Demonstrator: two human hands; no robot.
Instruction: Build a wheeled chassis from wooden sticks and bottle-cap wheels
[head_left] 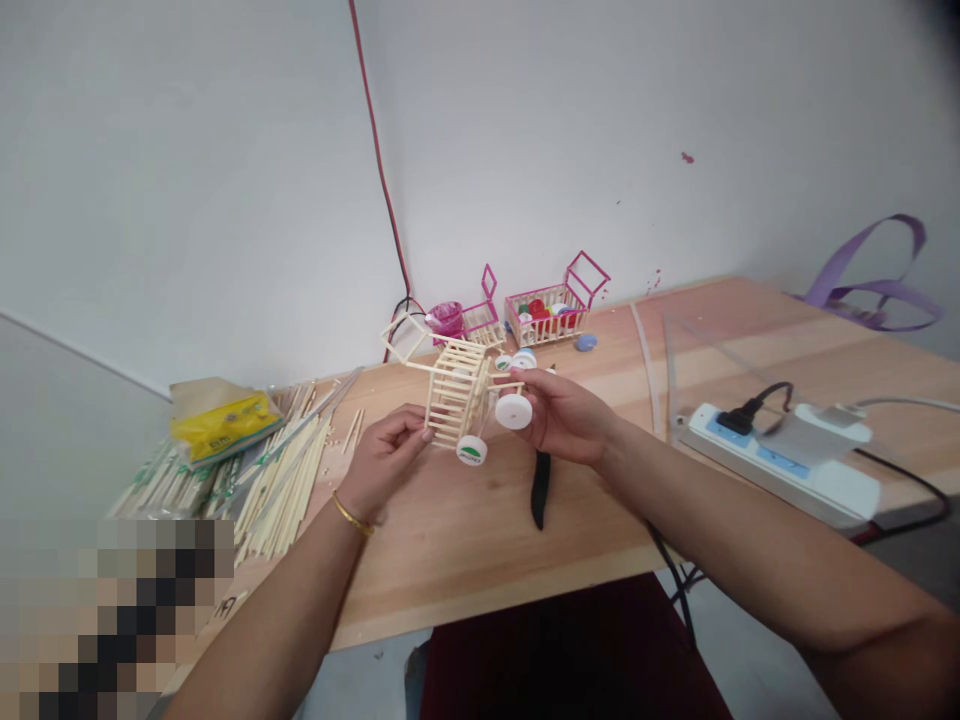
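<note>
I hold a small cart built of pale wooden sticks (pixel 456 390) above the wooden table (pixel 465 540). My left hand (pixel 384 458) grips the cart's lower left side, fingers closed on the sticks. My right hand (pixel 564 412) pinches a white bottle-cap wheel (pixel 514 411) on the cart's right side. Another white cap wheel with a green mark (pixel 471 451) hangs at the cart's bottom. A gold bangle sits on my left wrist.
Two pink-framed stick carts (pixel 551 305) with coloured caps stand near the wall. A pile of bamboo sticks (pixel 277 480) and a yellow tissue pack (pixel 225 418) lie at left. A black tool (pixel 540 490) lies below my hands. A white power strip (pixel 787 455) sits at right.
</note>
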